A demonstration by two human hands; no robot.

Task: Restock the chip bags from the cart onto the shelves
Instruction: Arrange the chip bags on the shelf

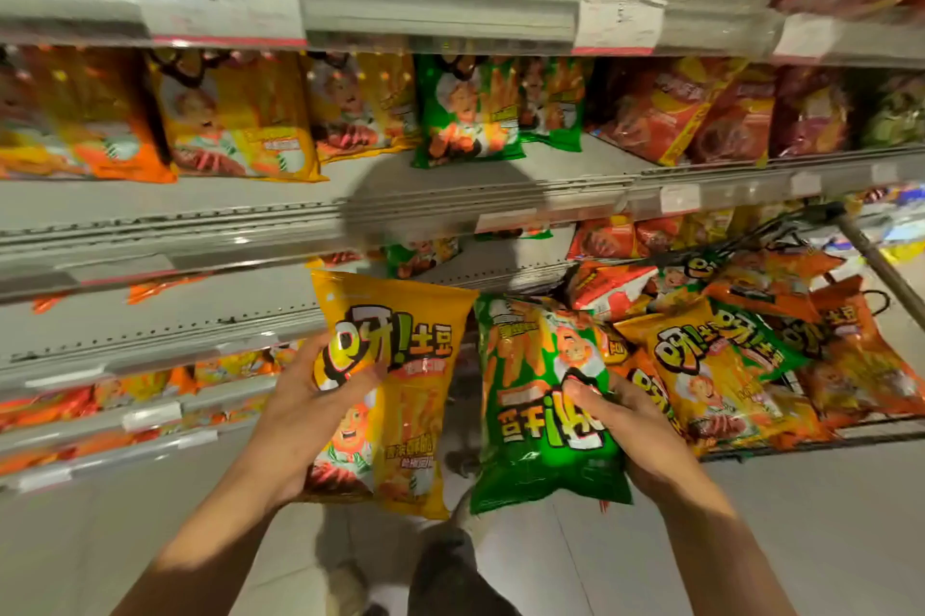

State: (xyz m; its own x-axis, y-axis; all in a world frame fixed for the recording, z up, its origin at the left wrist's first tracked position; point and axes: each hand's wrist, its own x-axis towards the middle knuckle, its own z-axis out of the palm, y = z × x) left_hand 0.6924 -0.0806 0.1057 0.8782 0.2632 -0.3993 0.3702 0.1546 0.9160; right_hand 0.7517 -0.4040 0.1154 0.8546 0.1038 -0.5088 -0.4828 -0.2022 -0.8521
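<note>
My left hand (305, 410) grips a yellow chip bag (400, 395) by its left edge, thumb on the front, held upright in front of the lower shelves. My right hand (620, 430) grips a green chip bag (535, 405) from its right side, upside down, beside the cart. The wire cart (801, 435) at the right holds several orange, yellow and green chip bags (721, 365). The shelf (250, 225) at eye level carries orange, yellow and green bags, with a bare gap in front of the green bags (465, 115).
Red snack bags (690, 115) fill the right of the middle shelf and the top shelf. Lower shelves at the left hold orange bags (145, 385). The cart handle (881, 270) slants at the far right. My legs and the pale floor (801, 540) show below.
</note>
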